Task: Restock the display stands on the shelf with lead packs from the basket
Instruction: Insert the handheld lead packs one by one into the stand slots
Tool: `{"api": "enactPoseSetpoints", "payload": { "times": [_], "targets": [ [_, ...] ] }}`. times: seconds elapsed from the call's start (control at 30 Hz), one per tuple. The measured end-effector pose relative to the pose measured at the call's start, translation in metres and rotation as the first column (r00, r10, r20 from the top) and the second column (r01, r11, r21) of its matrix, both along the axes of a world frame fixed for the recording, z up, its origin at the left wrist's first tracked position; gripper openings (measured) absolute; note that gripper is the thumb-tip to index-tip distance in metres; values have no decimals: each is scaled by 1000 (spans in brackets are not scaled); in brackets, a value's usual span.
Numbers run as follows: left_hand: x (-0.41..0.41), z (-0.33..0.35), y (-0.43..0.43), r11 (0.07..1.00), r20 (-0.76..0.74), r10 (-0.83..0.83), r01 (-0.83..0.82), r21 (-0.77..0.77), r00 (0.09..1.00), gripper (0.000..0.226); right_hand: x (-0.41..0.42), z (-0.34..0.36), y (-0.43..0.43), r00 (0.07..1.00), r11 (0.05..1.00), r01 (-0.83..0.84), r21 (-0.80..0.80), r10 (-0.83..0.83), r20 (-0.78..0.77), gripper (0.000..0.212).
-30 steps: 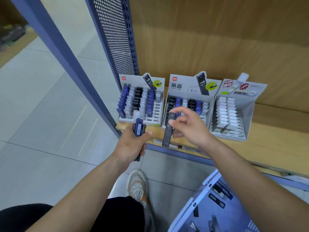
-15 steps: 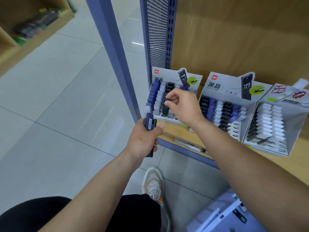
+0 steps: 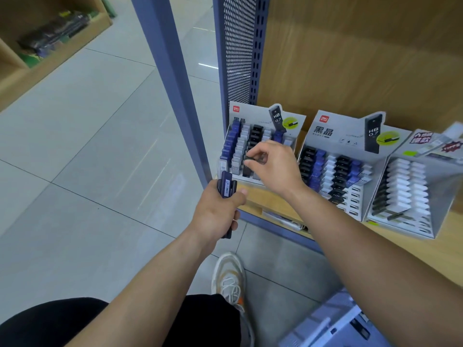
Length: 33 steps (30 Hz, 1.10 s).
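- Right hand [image 3: 273, 169]: grip pinches a black lead pack [image 3: 247, 163] in the left display stand [image 3: 260, 115], at the left edge of the shelf [image 3: 265, 199].
- Left hand [image 3: 217, 212]: grip holds spare packs [image 3: 226, 187]; the front slots of the middle stand [image 3: 350, 127] look unfilled.

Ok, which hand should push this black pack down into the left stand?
Right, likely. The right hand pinches the black pack at the front of the left stand; the left hand has its grip full of spare packs by the shelf edge.
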<state>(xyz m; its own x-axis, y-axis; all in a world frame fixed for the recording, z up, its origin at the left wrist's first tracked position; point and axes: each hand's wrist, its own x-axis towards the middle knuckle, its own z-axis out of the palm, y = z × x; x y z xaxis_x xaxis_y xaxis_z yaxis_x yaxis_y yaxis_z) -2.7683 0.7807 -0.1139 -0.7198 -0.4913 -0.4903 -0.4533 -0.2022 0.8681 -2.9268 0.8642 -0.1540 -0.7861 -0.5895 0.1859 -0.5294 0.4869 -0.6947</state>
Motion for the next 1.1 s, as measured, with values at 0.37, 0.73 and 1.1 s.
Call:
{"api": "enactPoseSetpoints", "payload": {
  "times": [0.37,0.73,1.1],
  "targets": [
    [-1,4,1,1000,-16,-6,6,11,1000,23,-1,-1,9,1000,999,-17,46,16,11,8],
    [-10,25,7,970,-96,65,-40,242,993,9,1,-5,1,989,973,-39,229,70,-130,13],
    [-17,36,32,955,-224,-232,265,132,947,10,25,87,81,790,977,-102,-188,194,581,17]
  ]
}}
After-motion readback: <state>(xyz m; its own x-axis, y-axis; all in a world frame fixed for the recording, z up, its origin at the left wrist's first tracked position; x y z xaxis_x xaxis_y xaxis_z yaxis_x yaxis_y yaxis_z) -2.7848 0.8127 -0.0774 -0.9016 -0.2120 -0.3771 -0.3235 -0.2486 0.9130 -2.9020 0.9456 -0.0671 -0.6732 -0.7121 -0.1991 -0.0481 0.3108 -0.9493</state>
